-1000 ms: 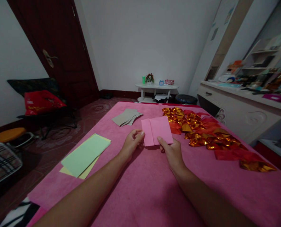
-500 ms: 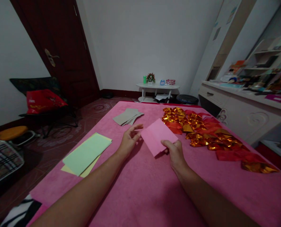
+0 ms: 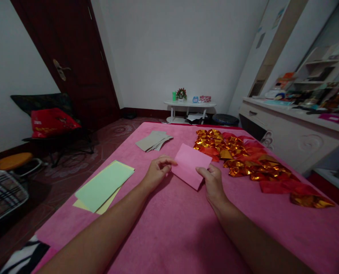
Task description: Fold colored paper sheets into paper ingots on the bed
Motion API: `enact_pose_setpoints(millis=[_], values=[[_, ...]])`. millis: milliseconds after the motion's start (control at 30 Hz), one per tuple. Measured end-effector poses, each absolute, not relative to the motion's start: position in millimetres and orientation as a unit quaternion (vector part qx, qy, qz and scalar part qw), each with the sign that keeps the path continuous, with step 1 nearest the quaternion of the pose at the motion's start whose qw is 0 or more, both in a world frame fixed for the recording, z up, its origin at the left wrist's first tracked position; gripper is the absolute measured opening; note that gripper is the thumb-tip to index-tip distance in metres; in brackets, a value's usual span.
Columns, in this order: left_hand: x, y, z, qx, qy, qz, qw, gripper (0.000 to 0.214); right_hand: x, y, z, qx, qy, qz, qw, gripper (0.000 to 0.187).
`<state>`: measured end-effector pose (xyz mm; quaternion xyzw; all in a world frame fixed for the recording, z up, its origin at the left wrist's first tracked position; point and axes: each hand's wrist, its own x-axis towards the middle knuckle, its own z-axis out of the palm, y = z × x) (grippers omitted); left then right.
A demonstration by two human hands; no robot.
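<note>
With my right hand [image 3: 213, 180] I held the pink paper [image 3: 190, 163], thumb pressed on its upper face near the four o'clock side, fingers bent underneath and mostly hidden. My left hand [image 3: 158, 171] was at the paper's nine o'clock corner, fingers curled loosely with a small gap to the thumb; a fingertip met the edge, but I could not tell whether it had any grip there. The paper was straight ahead of me above the pink cloth [image 3: 163, 236], set askew, one corner pointing towards six o'clock.

Taking the paper as the dial's centre, the grey cards [image 3: 152, 140] lay fanned at ten o'clock. Between eight and nine was the green paper [image 3: 105, 186], on top of the yellow paper [image 3: 109, 204], whose edges stuck out. From two round to four o'clock spread crinkled gold pieces [image 3: 235, 144] and red pieces [image 3: 278, 186], the nearest just beside my paper. Beyond the cloth, at twelve, stood a white table [image 3: 190, 103] with a green cup [image 3: 174, 96] and a plant [image 3: 181, 93]. A red bag [image 3: 54, 121] sat on a chair [image 3: 41, 99] towards ten.
</note>
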<state>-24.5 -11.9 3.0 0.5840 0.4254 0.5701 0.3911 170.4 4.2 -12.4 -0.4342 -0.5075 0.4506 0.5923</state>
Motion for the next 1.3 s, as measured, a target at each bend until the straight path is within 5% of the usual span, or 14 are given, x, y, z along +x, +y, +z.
enact_pose_setpoints(millis=[433, 633, 767, 1300], values=[[-20, -13, -2, 0.622, 0.396, 0.541, 0.404, 0.012, 170, 11, -12, -0.389, -0.417, 0.519, 0.636, 0.021], [-19, -20, 13, 0.658, 0.418, 0.568, 0.265, 0.009, 170, 14, -11, -0.389, -0.408, 0.548, 0.618, 0.022], [-19, -22, 19, 0.609, 0.435, 0.636, 0.186, 0.003, 171, 16, -12, -0.426, -0.432, 0.523, 0.599, 0.043], [-5, -19, 12, 0.387, 0.423, 0.686, 0.448, 0.037, 165, -7, 8, -0.344, -0.548, 0.467, 0.603, 0.035]])
